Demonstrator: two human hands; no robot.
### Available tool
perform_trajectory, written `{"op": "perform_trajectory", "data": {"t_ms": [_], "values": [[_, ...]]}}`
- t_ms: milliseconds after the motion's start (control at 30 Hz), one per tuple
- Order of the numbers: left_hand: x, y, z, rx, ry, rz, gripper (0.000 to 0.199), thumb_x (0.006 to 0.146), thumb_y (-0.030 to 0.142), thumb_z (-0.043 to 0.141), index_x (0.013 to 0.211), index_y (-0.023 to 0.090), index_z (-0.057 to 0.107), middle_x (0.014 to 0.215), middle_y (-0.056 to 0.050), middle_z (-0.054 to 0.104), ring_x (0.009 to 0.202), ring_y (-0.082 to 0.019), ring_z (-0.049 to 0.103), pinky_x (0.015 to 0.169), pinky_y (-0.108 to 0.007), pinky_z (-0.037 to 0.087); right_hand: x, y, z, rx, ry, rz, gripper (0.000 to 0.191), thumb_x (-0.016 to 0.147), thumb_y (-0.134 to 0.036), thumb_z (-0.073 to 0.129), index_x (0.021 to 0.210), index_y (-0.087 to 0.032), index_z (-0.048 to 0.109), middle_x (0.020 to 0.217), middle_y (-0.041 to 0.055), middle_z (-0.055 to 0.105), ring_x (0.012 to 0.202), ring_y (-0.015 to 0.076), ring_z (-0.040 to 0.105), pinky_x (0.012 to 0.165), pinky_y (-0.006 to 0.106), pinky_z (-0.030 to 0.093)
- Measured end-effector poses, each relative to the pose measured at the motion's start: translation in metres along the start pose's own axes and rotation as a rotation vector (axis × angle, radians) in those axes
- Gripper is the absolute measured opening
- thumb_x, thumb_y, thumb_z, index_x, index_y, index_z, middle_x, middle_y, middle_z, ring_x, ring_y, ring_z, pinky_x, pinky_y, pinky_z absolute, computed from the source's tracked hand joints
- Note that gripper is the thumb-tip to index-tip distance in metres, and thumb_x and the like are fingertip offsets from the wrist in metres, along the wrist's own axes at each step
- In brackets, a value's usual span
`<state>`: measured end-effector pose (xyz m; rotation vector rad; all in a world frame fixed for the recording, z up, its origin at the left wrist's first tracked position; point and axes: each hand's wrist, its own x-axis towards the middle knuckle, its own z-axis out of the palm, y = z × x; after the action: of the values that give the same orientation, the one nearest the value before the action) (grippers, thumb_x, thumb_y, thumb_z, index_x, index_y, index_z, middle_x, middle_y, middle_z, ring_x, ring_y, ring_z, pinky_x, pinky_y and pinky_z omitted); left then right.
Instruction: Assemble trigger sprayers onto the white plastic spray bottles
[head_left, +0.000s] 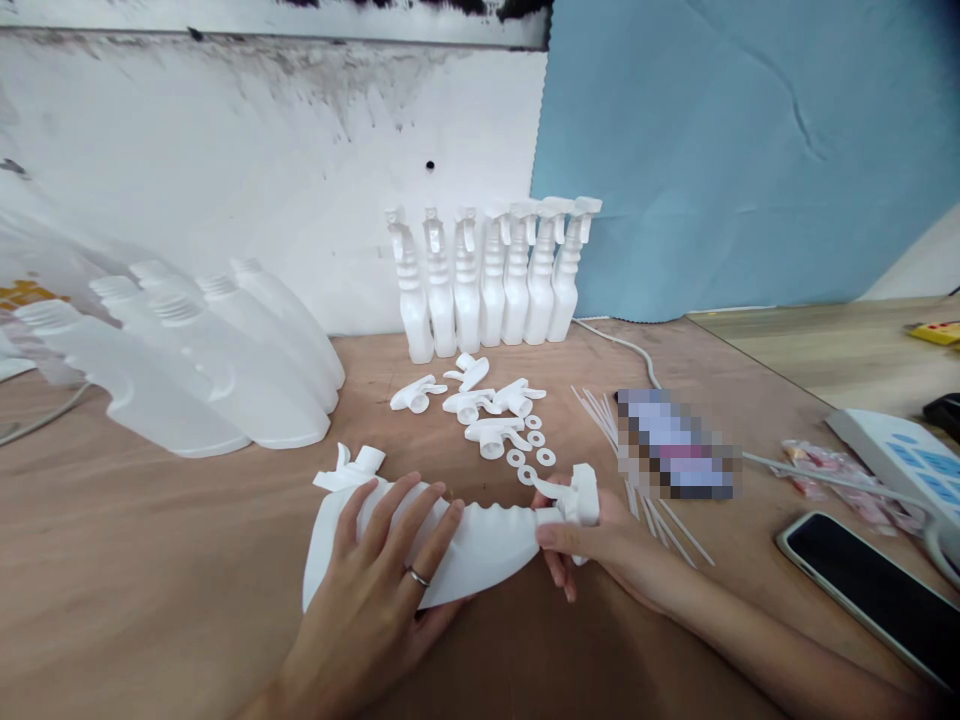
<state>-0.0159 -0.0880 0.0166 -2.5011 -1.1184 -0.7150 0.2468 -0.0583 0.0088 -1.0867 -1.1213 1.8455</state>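
Note:
A white spray bottle [487,555] lies on its side in front of me, its base to the left and its neck to the right. My left hand [382,550] is wrapped over the bottle's body, a ring on one finger. At the neck, my right hand [581,540] grips the trigger sprayer [577,495] where it meets the bottle; some of its fingers are hidden beneath. Beyond my left hand, another trigger sprayer [360,468] rests by the bottle's base. Several loose trigger sprayers [495,437] and small white ring washers [546,457] lie just past the bottle.
Several bottles with sprayers [491,300] stand in a row at the wall. Open-necked bottles [225,370] stand at the left. To the right are thin white tubes [664,520], a blurred-out phone [675,445], a dark-screened phone [877,590], a power strip [911,470] and a cable [630,345].

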Motion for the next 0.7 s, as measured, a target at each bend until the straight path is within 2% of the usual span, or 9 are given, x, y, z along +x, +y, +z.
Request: {"op": "perform_trajectory", "data": {"t_ms": [67,100,167,267,367,433,500,600,700], "values": [[-0.0003,0.0007,0.0001,-0.004,0.007,-0.006,0.057,0.089,0.042,0.067,0.137,0.016,0.055,0.136,-0.015,0.060,0.130,-0.039,0.048,0.111,-0.064,0.031,-0.0011,-0.0014,0.0018,-0.089,0.064,0.062,0.049,0.075,-0.059,0.075,0.079,-0.015,0.054,0.054,-0.0014,0.059,0.034,0.0093,0.052,0.028,0.018,0.039],[-0.0004,0.0009,-0.0002,-0.004,0.009,-0.007,0.056,0.089,0.041,0.068,0.137,0.016,0.055,0.136,-0.015,0.060,0.130,-0.038,0.048,0.111,-0.064,0.031,-0.0018,-0.0025,0.0028,-0.103,0.084,0.079,0.051,0.076,-0.062,0.072,0.078,-0.014,0.055,0.055,-0.0004,0.059,0.032,0.0089,0.051,0.026,0.017,0.037],[-0.0003,0.0010,-0.0009,-0.002,0.013,-0.004,0.055,0.089,0.040,0.067,0.137,0.016,0.055,0.136,-0.015,0.060,0.130,-0.038,0.049,0.110,-0.064,0.031,-0.0034,-0.0048,0.0042,-0.047,0.068,0.065,0.053,0.073,-0.060,0.076,0.089,-0.014,0.057,0.063,0.0005,0.063,0.036,0.0107,0.055,0.028,0.019,0.042],[0.0000,0.0006,-0.0016,0.006,0.009,0.005,0.055,0.090,0.039,0.067,0.137,0.015,0.055,0.136,-0.015,0.060,0.130,-0.039,0.048,0.110,-0.064,0.032,-0.0053,-0.0065,0.0032,0.061,-0.042,0.004,0.056,0.068,-0.048,0.084,0.104,-0.016,0.056,0.068,-0.0004,0.065,0.050,0.0140,0.061,0.040,0.026,0.055],[-0.0002,0.0006,-0.0011,0.001,0.010,0.002,0.054,0.089,0.038,0.067,0.137,0.015,0.055,0.135,-0.015,0.060,0.131,-0.039,0.048,0.110,-0.065,0.031,-0.0054,-0.0053,0.0010,0.002,-0.052,0.030,0.042,0.077,-0.050,0.078,0.085,-0.013,0.058,0.060,0.0008,0.062,0.047,0.0120,0.058,0.037,0.021,0.050],[-0.0007,0.0008,-0.0004,-0.008,0.019,-0.004,0.054,0.088,0.038,0.068,0.136,0.016,0.055,0.135,-0.014,0.061,0.131,-0.038,0.048,0.110,-0.065,0.031,-0.0051,-0.0047,0.0005,-0.033,-0.004,0.053,0.046,0.080,-0.056,0.072,0.075,-0.013,0.056,0.060,0.0015,0.061,0.040,0.0101,0.056,0.030,0.018,0.043],[-0.0012,0.0009,0.0002,-0.014,0.026,-0.012,0.054,0.088,0.038,0.068,0.136,0.016,0.055,0.135,-0.014,0.060,0.131,-0.038,0.048,0.110,-0.065,0.031,-0.0053,-0.0055,0.0006,-0.008,-0.021,0.044,0.047,0.079,-0.057,0.073,0.080,-0.013,0.056,0.062,0.0004,0.061,0.040,0.0105,0.056,0.030,0.019,0.044],[-0.0015,0.0006,0.0004,-0.013,0.030,-0.018,0.054,0.088,0.038,0.068,0.136,0.016,0.055,0.135,-0.015,0.060,0.131,-0.039,0.048,0.110,-0.065,0.032,-0.0064,-0.0075,-0.0004,0.053,-0.115,0.015,0.049,0.071,-0.047,0.084,0.096,-0.016,0.056,0.067,-0.0015,0.062,0.049,0.0128,0.060,0.037,0.024,0.054],[-0.0010,0.0002,-0.0001,-0.010,0.025,-0.012,0.054,0.088,0.038,0.068,0.136,0.016,0.056,0.135,-0.015,0.060,0.131,-0.039,0.048,0.110,-0.065,0.031,-0.0062,-0.0054,-0.0026,0.018,-0.111,0.017,0.046,0.070,-0.042,0.085,0.094,-0.015,0.057,0.061,-0.0005,0.063,0.051,0.0137,0.060,0.040,0.023,0.054]]}}
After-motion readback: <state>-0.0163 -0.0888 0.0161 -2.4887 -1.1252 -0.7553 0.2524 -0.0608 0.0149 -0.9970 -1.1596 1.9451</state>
